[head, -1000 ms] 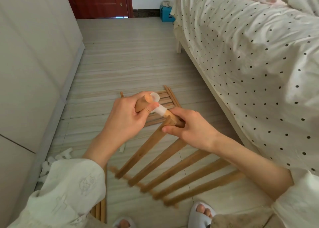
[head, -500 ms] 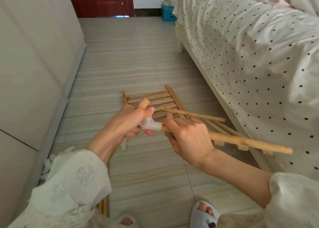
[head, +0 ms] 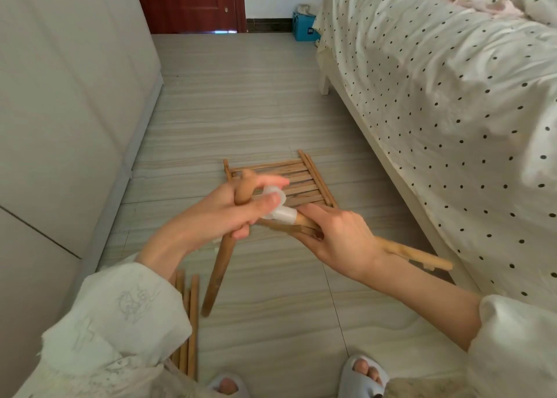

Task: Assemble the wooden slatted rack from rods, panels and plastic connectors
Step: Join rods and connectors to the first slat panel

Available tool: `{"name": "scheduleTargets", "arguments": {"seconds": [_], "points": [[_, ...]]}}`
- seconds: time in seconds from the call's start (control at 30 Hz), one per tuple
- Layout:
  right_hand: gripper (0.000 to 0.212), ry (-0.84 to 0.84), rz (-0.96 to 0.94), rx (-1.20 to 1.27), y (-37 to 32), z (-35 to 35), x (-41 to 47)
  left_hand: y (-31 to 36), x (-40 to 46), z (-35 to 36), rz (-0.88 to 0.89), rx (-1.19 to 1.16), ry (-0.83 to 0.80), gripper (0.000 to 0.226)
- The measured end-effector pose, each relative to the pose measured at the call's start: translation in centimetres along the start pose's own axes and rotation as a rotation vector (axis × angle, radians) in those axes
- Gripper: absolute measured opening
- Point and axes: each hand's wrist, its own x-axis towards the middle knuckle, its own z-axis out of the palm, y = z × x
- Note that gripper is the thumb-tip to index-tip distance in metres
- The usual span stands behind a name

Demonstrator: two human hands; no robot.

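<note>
From the head camera, my left hand (head: 223, 214) is curled round a smooth round wooden rod (head: 221, 265), which runs from a rounded top end above my knuckles down at a slant toward the floor; my thumb and forefinger also pinch the translucent white plastic connector (head: 278, 206), a short tubular elbow with an open round socket facing up. My right hand (head: 340, 238) grips a second rod (head: 416, 254) of the same pale wood, its near end seated in the connector's side socket, its far end reaching right toward the bed; small flat wooden tabs hang from it, and whether slats are attached behind my wrist I cannot tell. Both rods and the connector are held up above the floor.

On the floor beyond my hands lies a slatted wooden panel (head: 304, 176), thin flat strips across two side rails; part of it is hidden by my fingers. A bundle of spare rods (head: 188, 322) lies by my left sleeve (head: 120, 316), which is loose, cream and faintly printed.

The floor (head: 271, 111) is glossy tile with a wavy grey grain; the bed (head: 437, 102) carries a rumpled white cover with black dots; a dark red door (head: 193, 3) and a blue box (head: 304, 25) stand far off; my toes show in pale slippers (head: 363, 376).
</note>
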Motion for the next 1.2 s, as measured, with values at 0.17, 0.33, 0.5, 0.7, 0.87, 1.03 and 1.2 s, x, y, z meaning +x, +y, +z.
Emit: {"name": "scheduleTargets", "arguments": {"seconds": [0.17, 0.33, 0.5, 0.7, 0.87, 1.03, 1.2], "points": [[0.031, 0.001, 0.042, 0.051, 0.1, 0.1, -0.2, -0.4, 0.9, 1.0, 0.046, 0.177, 0.225, 0.024], [0.025, 0.153, 0.004, -0.086, -0.1, 0.1, -0.1, 0.1, 1.1, 2.2, 0.104, 0.154, 0.33, 0.023], [0.016, 0.287, -0.067, -0.217, -0.4, -0.3, -0.2, -0.4, 1.6, 2.8, 0.008, 0.032, 0.391, 0.038], [0.018, 0.326, -0.096, -0.272, -0.2, -0.1, -0.8, -0.3, 1.5, 3.8, -0.046, 0.011, 0.401, 0.044], [0.01, 0.323, -0.134, -0.326, -0.5, 0.7, -0.8, -0.8, 1.4, 3.6, -0.191, -0.031, 0.42, 0.04], [0.007, 0.333, -0.169, -0.374, 0.0, 0.9, -0.7, -1.2, 0.8, 3.3, -0.147, -0.024, 0.34, 0.041], [0.008, 0.311, -0.217, -0.412, 1.6, 0.1, -0.2, -1.5, 0.7, 2.3, -0.092, 0.018, 0.134, 0.017]]}}
